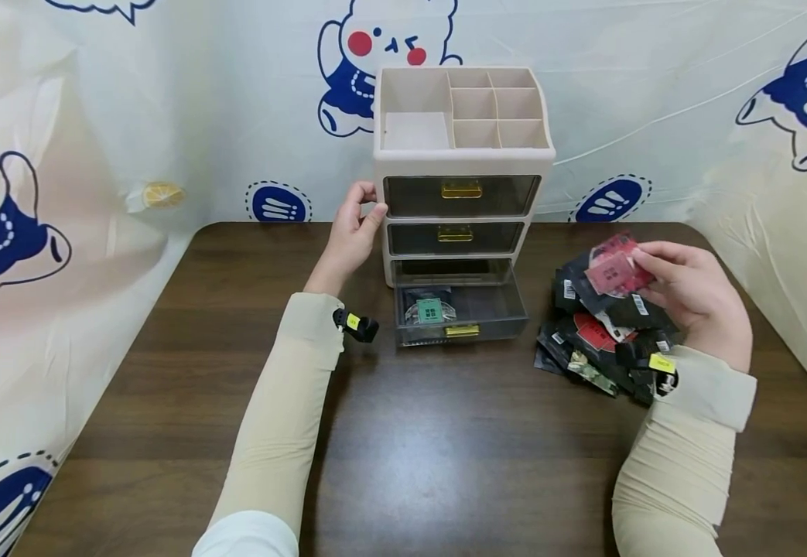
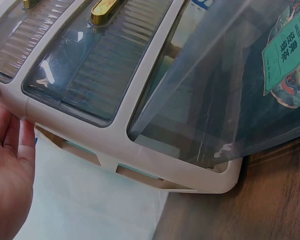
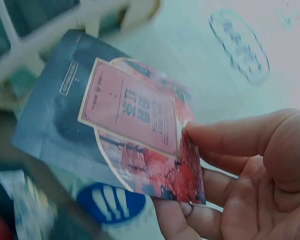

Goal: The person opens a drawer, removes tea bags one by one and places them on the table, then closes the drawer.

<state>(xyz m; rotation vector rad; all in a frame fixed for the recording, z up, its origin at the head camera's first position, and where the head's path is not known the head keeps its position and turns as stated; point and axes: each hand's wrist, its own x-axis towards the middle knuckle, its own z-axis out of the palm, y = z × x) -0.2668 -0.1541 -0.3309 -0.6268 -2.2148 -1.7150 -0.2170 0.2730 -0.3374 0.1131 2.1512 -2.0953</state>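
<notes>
My right hand [image 1: 702, 294] pinches a tea bag packet [image 1: 612, 271] by one edge, over a pile of dark tea bag packets [image 1: 584, 340]. In the right wrist view the held packet [image 3: 127, 110] is black and red with a pink label. My left hand [image 1: 350, 240] grips the left side edge of a white desktop drawer organizer [image 1: 466, 161]. Its bottom drawer [image 1: 494, 309] is pulled out, and inside lies a packet with a green label [image 1: 429, 311], which reads green tea in the left wrist view.
Two upper drawers [image 1: 417, 197] with gold handles are closed. Open compartments [image 1: 473, 104] top the organizer. It stands near the back of a brown wooden table [image 1: 403, 449], before a printed curtain [image 1: 257, 93].
</notes>
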